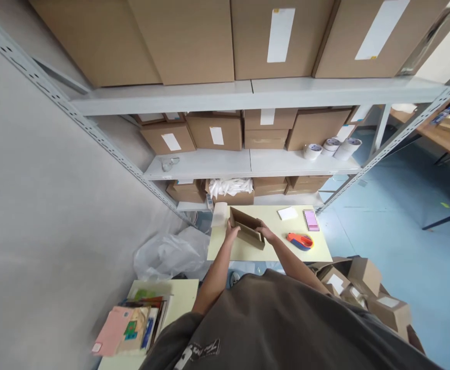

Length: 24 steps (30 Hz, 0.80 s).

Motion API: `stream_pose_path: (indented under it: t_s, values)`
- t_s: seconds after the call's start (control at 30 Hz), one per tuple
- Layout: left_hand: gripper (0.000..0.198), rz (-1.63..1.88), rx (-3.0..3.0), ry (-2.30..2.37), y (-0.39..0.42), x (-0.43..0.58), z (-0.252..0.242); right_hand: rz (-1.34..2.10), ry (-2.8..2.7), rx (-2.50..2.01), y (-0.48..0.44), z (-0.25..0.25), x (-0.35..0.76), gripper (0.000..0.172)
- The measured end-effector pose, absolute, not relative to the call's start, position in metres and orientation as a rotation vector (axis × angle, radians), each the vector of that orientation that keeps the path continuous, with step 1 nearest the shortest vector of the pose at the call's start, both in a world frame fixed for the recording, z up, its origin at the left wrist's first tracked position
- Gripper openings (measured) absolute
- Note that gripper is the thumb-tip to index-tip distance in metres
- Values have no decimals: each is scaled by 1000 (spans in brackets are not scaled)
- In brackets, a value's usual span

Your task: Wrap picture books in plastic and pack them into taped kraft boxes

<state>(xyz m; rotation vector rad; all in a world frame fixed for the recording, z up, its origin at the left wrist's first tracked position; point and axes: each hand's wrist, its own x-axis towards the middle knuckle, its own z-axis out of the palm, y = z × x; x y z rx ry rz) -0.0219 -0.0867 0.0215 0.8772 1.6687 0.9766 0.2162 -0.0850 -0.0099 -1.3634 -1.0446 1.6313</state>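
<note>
Over the small pale yellow table (244, 253) I hold a brown cardboard box (251, 235) with an open top, tilted. My left hand (231, 231) grips its left end. At the right end is my right hand (264, 231), with its fingers partly inside the box. Right of the box, an orange and blue tape dispenser (300, 240) lies on the table. Behind it are a white card or small stack of paper (287, 213) and a pink-purple item (310, 220), blurred out. A white roll of wrap (219, 213) stands at the table's left back corner.
A grey metal shelf (201, 167) full of cartons rises behind the table, with tape rolls (312, 151) on its middle level. Plastic bags (171, 254) lie at the left. Books (132, 329) cover a side table. Small packed boxes (363, 288) are heaped at the right.
</note>
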Motion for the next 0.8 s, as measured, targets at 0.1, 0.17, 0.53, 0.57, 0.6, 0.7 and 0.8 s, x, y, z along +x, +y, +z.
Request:
stream_pose_path:
  t_s: [0.1, 0.17, 0.53, 0.57, 0.6, 0.7, 0.8]
  values:
    - [88, 953, 871, 1675, -87, -16, 17, 1461, -928, -1485, -79, -19, 219, 73]
    - [90, 895, 950, 1666, -92, -21, 13, 1352, -897, -1562, -77, -25, 228, 63]
    - [71, 590, 1475, 1691, -91, -24, 38, 1249, -938, -1716, -66, -32, 240, 40]
    - [73, 547, 1540, 1680, -89, -23, 41, 1245, -936, -1734, -66, -33, 240, 40]
    - [74, 505, 1595, 1663, -87, -22, 43, 1243, -933, -1756, -66, -34, 239, 41]
    - [73, 375, 1740, 1579, -88, -24, 45, 1240, -930, -1813, -63, -33, 236, 53]
    - [79, 218, 1870, 1509, -91, -31, 46, 1234, -937, -1841, -60, -26, 234, 67]
